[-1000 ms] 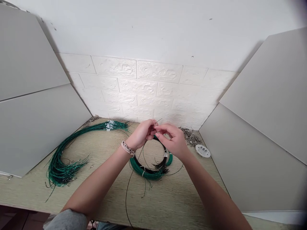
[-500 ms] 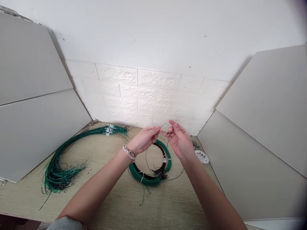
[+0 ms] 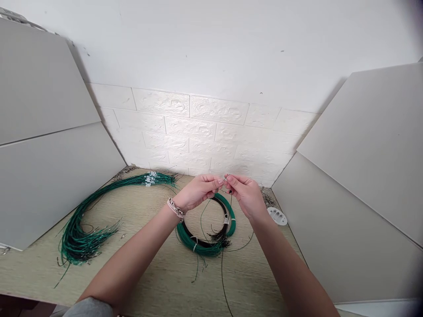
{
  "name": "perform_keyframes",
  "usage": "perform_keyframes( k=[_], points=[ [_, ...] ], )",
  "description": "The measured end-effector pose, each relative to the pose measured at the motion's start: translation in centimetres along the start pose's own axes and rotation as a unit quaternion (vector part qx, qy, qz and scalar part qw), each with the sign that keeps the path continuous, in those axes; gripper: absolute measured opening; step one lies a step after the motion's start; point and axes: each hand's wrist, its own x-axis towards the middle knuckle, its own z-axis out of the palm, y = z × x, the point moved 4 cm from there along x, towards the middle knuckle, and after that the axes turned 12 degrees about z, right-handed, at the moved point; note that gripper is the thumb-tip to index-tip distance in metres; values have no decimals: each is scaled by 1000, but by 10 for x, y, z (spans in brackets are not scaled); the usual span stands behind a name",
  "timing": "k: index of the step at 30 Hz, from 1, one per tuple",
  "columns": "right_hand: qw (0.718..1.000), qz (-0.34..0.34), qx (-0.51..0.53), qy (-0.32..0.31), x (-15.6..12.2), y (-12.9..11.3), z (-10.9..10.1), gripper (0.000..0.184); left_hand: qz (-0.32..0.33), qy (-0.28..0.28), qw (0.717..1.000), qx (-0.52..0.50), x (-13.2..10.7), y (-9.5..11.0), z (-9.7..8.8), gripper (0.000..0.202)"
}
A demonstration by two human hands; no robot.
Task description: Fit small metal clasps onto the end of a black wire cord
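Note:
My left hand (image 3: 201,191) pinches the end of a thin green wire, and its fingertips almost meet those of my right hand (image 3: 246,193). A short green bit shows between the two pinches. My right hand is closed on a thin dark wire (image 3: 224,281), which hangs from its fingers and runs down to the bottom edge of the view. The exact joint of the wire ends is too small and covered to make out. Below the hands lies a coil of green wires (image 3: 231,211), tied with white ties, around a coil of black wires (image 3: 188,231).
A long bundle of green wires (image 3: 79,215) with white connectors (image 3: 151,178) curves along the left of the table (image 3: 148,273). A white oval tray (image 3: 276,216) and a heap of small metal parts (image 3: 268,199) sit at the right. Grey panels (image 3: 53,171) flank the sides.
My hands have come together at the fingertips, where they were apart before. The green wire tip no longer sticks out freely, and a dark wire now hangs from my right hand.

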Motion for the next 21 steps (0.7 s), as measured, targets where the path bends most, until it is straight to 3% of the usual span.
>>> perform_keyframes(
  k=[5,13,17,21],
  points=[
    [996,-20,-76,-34,-2,-2,2,26,-16,-18,999,40,-1,2,0,27],
    [969,-86,-226,45,-12,-14,3,23,-11,3,996,88,2,-1,-4,26],
    [959,-109,-254,60,-14,-16,3,21,-2,0,992,130,3,-1,-5,22],
    [965,-96,-245,28,-11,-14,2,22,-11,-19,993,112,1,1,-1,18]
  ],
)
